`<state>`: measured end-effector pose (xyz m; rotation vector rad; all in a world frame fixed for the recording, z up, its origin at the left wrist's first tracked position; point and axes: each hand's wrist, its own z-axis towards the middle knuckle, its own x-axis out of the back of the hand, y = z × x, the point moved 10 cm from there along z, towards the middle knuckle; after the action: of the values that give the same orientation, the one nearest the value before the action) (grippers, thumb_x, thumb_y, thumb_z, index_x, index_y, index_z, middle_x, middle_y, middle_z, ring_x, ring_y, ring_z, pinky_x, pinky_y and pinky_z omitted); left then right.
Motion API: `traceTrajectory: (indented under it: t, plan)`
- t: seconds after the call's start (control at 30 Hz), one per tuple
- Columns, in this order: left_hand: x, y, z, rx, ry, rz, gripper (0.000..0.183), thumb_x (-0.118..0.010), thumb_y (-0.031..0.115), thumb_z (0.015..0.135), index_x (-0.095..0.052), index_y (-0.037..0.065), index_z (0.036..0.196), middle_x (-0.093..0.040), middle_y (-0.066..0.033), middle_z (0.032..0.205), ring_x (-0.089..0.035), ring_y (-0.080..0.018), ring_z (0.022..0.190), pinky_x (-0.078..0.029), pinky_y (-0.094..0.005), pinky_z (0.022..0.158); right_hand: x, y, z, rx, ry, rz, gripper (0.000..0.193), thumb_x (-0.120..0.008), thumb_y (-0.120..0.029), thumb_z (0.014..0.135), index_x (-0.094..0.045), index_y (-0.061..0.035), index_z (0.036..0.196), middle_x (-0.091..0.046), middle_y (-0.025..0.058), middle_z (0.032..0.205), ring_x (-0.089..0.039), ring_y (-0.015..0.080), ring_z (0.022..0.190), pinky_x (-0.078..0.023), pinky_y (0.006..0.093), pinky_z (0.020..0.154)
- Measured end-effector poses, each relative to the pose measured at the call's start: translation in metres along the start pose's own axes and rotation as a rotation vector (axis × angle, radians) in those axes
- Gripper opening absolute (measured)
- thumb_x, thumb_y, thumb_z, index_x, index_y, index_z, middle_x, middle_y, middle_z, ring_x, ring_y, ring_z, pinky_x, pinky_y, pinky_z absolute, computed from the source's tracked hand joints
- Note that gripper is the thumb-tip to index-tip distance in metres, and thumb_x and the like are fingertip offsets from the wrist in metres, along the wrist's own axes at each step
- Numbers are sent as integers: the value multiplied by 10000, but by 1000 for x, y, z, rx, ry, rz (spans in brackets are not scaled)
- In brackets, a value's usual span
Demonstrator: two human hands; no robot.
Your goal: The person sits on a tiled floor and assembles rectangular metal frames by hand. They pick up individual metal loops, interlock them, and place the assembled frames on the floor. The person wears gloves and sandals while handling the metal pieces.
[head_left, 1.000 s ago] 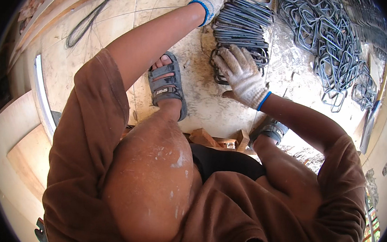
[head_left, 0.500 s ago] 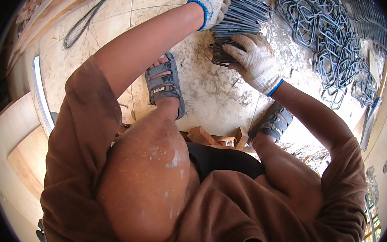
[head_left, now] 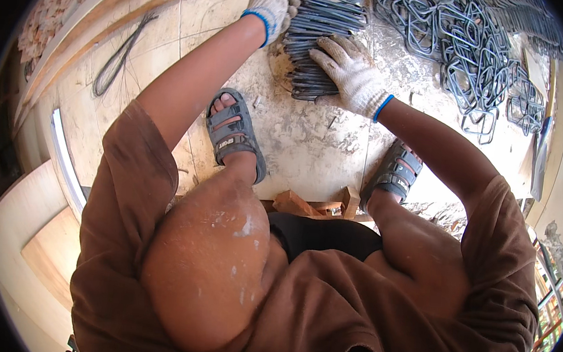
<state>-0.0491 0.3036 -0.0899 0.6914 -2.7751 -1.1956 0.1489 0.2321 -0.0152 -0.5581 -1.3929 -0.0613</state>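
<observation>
On smudged tiles (head_left: 310,145), right fingers (head_left: 325,60) spread against metal loops (head_left: 327,17), left fingers (head_left: 292,10) curled alongside, grip unclear.

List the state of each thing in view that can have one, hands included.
White knit-gloved left hand: fingers curled, at the stack's left edge
White knit-gloved right hand: fingers extended over the stack's near right part
Stack of dark metal loops: closely lined up
Heap of grey metal loops: tangled
Thin dark wire bundle: looped, lying flat
Grey strapped sandals: worn
</observation>
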Motion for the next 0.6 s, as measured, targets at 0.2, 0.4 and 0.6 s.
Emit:
traceTrajectory:
  t: [0.2,0.4,0.6]
  plan:
    - [14,5,3,-83,-116,-12,323,-473,320,1140,-712,105,1104,-635,26,823,-555,-69,621,-471,-261,504,3,-5,8,23,-5,-33,963,-881,-489,764,-505,-118,1568,-477,179,1599,-428,419,1509,-340,559,1265]
    - [22,18,8,-286,-166,234,360,-448,312,1178,-670,105,1372,-584,77,852,-561,-54,765,-511,-238,697,16,4,12,-33,-54,3,992,-899,-380,728,-476,-132,1590,-472,198,1597,-454,445,1480,-396,571,1222]
    - [14,6,5,-100,-108,-191,212,-473,310,1163,-585,135,1123,-462,62,759,-449,-101,633,-404,-274,574,9,0,12,-137,-174,-115,899,-800,-170,781,-457,-134,1611,-428,204,1634,-425,431,1512,-394,568,1223]
